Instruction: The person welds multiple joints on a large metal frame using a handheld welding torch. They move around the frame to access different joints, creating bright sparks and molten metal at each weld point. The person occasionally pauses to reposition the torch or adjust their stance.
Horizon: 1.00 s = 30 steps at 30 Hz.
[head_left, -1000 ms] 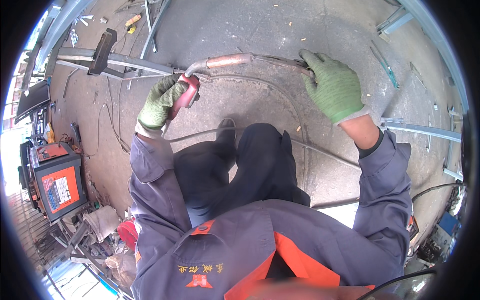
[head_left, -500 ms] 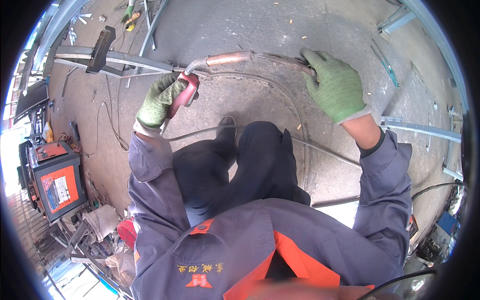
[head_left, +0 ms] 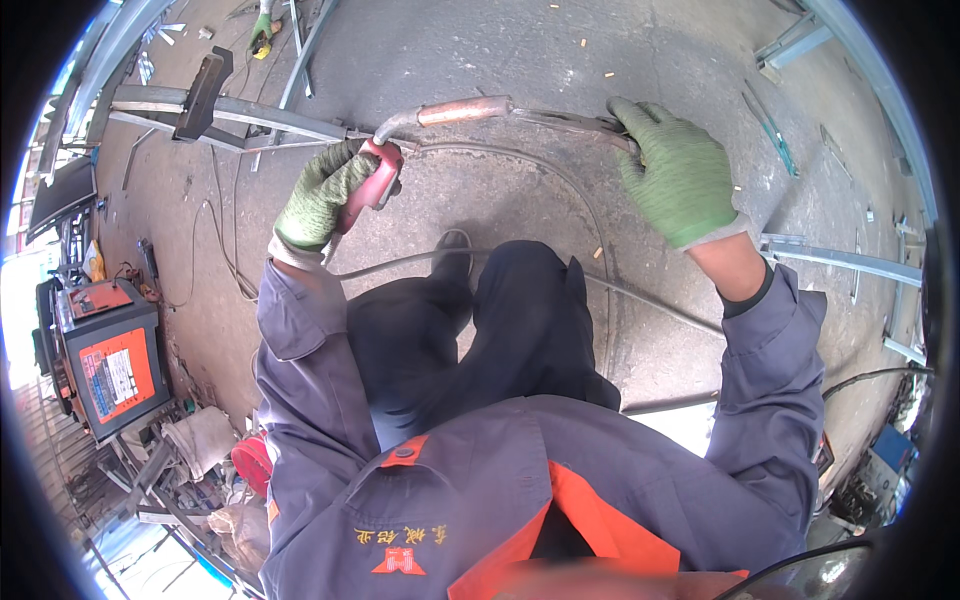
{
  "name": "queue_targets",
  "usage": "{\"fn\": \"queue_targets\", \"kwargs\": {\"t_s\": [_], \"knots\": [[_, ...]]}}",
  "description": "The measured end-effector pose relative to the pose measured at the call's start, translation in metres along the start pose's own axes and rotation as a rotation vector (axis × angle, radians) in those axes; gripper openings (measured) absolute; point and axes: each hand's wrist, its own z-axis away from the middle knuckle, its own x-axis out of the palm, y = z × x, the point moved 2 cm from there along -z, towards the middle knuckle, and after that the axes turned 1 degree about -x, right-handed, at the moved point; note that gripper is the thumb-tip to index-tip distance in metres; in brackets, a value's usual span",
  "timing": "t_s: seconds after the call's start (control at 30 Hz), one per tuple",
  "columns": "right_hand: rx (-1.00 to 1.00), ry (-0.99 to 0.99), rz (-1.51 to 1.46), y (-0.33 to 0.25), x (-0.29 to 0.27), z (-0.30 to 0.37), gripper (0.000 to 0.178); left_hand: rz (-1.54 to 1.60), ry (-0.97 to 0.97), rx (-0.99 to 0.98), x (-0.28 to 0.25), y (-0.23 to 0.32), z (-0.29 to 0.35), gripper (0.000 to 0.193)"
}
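My left hand, in a green knit glove, is closed round the red handle of a welding torch. The torch's bent neck leads to a copper-coloured nozzle pointing right. My right hand, gloved the same way, grips a pair of long-nosed pliers. Their jaws reach left to the nozzle's open end; whether they grip anything there is too small to tell. My right palm and fingers hide the pliers' handles. From the torch handle a grey cable runs down and across the floor.
Metal frame bars stand at the left, under a dark bracket. A black and orange machine sits at far left. Another person's gloved hand shows at the top. Teal-handled tool and steel bars lie right.
My right hand and the pliers have shifted slightly right, and the nozzle a little right and up. The other person's hand at the top has moved slightly.
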Motion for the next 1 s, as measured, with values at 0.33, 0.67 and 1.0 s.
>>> {"fn": "queue_targets", "kwargs": {"t_s": [0.33, 0.67, 1.0], "knots": [[0.020, -0.035, 0.103, 0.001, -0.004, -0.003, 0.046, -0.055, -0.031, 0.013, -0.007, -0.005, -0.007, 0.039], [0.051, -0.051, 0.248, 0.005, -0.007, -0.011, 0.056, -0.082, -0.009, 0.025, 0.003, 0.001, -0.008, 0.040], [0.048, -0.024, 0.187, 0.007, -0.002, -0.008, 0.053, -0.029, -0.006, 0.027, 0.006, -0.002, -0.008, 0.039]]}}
